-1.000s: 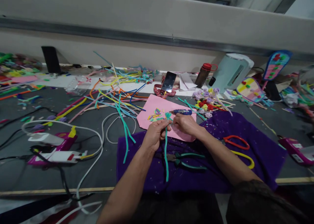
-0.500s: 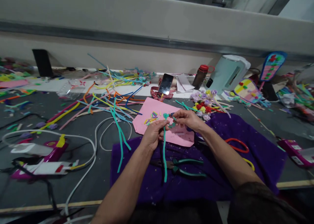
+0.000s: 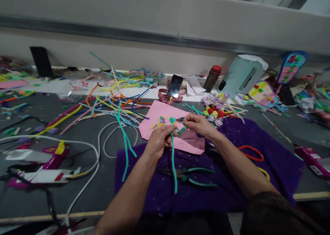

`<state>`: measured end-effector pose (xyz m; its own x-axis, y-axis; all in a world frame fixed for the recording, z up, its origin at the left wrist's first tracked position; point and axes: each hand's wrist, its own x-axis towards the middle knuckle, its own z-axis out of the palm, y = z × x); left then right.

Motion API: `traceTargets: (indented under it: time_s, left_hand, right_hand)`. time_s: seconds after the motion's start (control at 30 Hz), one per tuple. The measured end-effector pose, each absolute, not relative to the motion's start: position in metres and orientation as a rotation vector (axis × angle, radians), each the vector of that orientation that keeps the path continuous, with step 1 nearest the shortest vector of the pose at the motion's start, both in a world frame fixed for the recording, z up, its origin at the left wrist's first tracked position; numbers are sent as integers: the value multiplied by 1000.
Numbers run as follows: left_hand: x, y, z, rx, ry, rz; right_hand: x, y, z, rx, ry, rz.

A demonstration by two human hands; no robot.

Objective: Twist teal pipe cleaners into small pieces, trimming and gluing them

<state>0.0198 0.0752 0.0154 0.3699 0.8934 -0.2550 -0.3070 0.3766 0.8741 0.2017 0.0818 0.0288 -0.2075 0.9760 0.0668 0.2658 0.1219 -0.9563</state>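
Note:
My left hand (image 3: pixel 162 138) pinches a teal pipe cleaner (image 3: pixel 174 166) near its top, just under a tufted teal head (image 3: pixel 172 120). The long stem hangs over a purple cloth (image 3: pixel 154 197). Close on the right, my right hand (image 3: pixel 197 123) has thumb and fingers pressed together. A small dark blue pointed thing (image 3: pixel 182 119) shows at its fingertips, aimed at the tuft; its kind is unclear. A curled teal piece (image 3: pixel 182 130) shows between the hands. Behind them lies a pink sheet (image 3: pixel 154 111) with short yellow and purple pieces (image 3: pixel 158 124).
Green-handled pliers (image 3: pixel 197 170) lie on the cloth below my hands. Loose pipe cleaners (image 3: pixel 125 138) and a white cable (image 3: pixel 99 152) spread left. Fuzzy flowers (image 3: pixel 213 109), a phone (image 3: pixel 175 86), a red-capped bottle (image 3: pixel 212 78) and a kettle (image 3: pixel 241 75) stand or lie behind.
My right hand's fingertips have shifted slightly; the teal piece at them now shows lower, between the hands. My left hand keeps its pinch on the stem. The view has shifted slightly.

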Motion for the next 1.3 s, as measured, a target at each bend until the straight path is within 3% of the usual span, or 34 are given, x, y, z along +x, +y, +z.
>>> traceTargets:
  time_s: [0.13,0.33,0.43,0.73,0.9,1.2,1.3]
  left_hand:
    - [18,76,16,858,860,901]
    - [16,77,18,899,865,911]
    - [19,77,17,924,859,916]
    - [16,79,20,913,846,950]
    - [11,80,19,872,825,962]
    - [9,84,14,729,837,961]
    - [14,82,11,755,816,913]
  right_hand:
    - [203,84,24,-1235,-1750,1036]
    - [207,86,12,-1408,-2039,432]
    - [208,86,10,-1390,-2133,293]
    - [194,79,-3,-1261,-2573,257]
    - [190,76,-1,-1389,-2540,202]
    - [217,86,21,-1354,-2425,513]
    - [218,88,15,-1396,-2415,437]
